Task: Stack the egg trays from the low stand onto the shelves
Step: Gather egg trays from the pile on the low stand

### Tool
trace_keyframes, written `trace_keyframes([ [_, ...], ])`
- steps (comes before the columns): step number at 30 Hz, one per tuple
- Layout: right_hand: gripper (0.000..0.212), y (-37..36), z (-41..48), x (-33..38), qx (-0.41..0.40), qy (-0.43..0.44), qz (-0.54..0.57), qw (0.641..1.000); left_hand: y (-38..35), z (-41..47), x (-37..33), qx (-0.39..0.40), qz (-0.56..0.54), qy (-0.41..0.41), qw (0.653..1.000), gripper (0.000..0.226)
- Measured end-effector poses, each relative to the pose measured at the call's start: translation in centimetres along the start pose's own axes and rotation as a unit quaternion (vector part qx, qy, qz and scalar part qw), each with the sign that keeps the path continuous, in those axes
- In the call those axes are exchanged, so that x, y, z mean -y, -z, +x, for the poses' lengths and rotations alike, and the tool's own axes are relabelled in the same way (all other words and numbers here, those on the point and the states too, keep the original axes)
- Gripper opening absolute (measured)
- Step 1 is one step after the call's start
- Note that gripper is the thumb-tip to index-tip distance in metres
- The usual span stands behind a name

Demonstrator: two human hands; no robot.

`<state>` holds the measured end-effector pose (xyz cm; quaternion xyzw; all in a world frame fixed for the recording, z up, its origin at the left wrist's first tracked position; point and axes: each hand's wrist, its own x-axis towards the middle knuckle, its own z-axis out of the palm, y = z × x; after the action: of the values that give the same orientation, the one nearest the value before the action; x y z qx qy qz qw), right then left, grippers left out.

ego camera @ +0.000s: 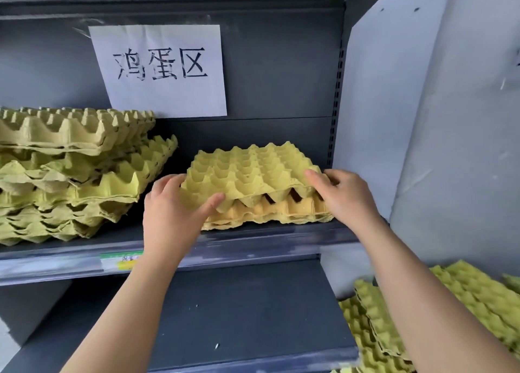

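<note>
A yellow-green egg tray (253, 173) lies on top of a small stack of trays (270, 213) at the right of the upper shelf (253, 249). My left hand (171, 209) grips the top tray's front left corner, thumb over the front edge. My right hand (343, 195) holds its front right corner, fingers laid over the top. A taller, uneven stack of egg trays (70, 175) fills the left of the same shelf. More loose trays (439, 313) lie at the lower right, partly behind my right forearm.
A white paper sign (160, 69) with handwritten characters is taped to the shelf's dark back panel. A lower dark shelf (239, 316) lies beneath. A pale wall (450, 119) closes the right side. A green price label (121, 260) sits on the shelf edge.
</note>
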<state>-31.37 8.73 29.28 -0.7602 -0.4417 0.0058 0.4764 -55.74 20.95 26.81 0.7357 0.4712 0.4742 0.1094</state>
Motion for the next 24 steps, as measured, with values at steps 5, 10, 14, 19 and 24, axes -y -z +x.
trace_keyframes([
  [5, 0.053, 1.6, -2.4, -1.1, -0.047, 0.051, -0.045, 0.997, -1.9, -1.6, -3.0, -0.066, -0.001, -0.198, 0.978, 0.047],
  [10, 0.040, 4.7, -4.6, -5.0, -0.056, 0.090, -0.095, 0.990, -6.0, -5.4, -7.9, -0.006, -0.046, -0.273, 0.961, 0.034],
  [14, 0.035, 8.5, -6.4, -10.0, -0.070, 0.070, -0.141, 0.985, -10.8, -9.3, -12.3, 0.063, -0.097, -0.303, 0.946, 0.037],
  [19, 0.032, 14.3, -8.3, -19.0, -0.049, 0.016, -0.193, 0.980, -18.4, -15.3, -17.9, 0.141, -0.106, -0.317, 0.932, 0.040],
  [24, 0.034, 19.4, -9.1, -28.5, -0.009, -0.048, -0.213, 0.976, -27.1, -21.3, -22.0, 0.231, -0.095, -0.277, 0.928, 0.038],
])
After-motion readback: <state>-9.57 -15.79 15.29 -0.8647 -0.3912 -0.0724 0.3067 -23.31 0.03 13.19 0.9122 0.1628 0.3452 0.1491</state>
